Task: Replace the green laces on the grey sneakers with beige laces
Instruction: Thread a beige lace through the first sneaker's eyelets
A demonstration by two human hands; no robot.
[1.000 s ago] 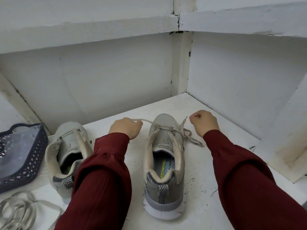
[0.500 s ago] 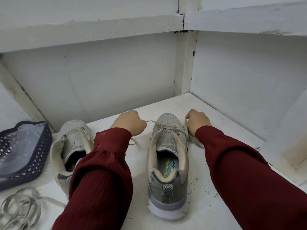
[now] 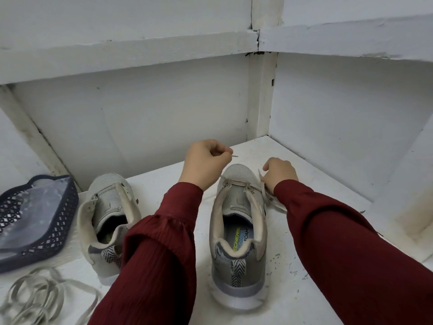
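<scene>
Mesh cloth sneaker (image 3: 238, 175), woven lace (image 3: 267, 196), perforated plastic basket (image 3: 55, 242), scuffed matt painted shelf (image 3: 302, 292)

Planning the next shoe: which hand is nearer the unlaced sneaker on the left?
Left. The left hand hovers right of the unlaced sneaker, pinching a lace tip; the right hand sits beyond the other sneaker.

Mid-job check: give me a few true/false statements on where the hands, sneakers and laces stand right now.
The left hand pinches a lace tip. True.
The left-side sneaker is fully laced. False: no lace shows in it.
The right hand rests in the basket. False: its grip is on the lace beside the right-side sneaker.
Loose laces lie by the basket. True.
</scene>
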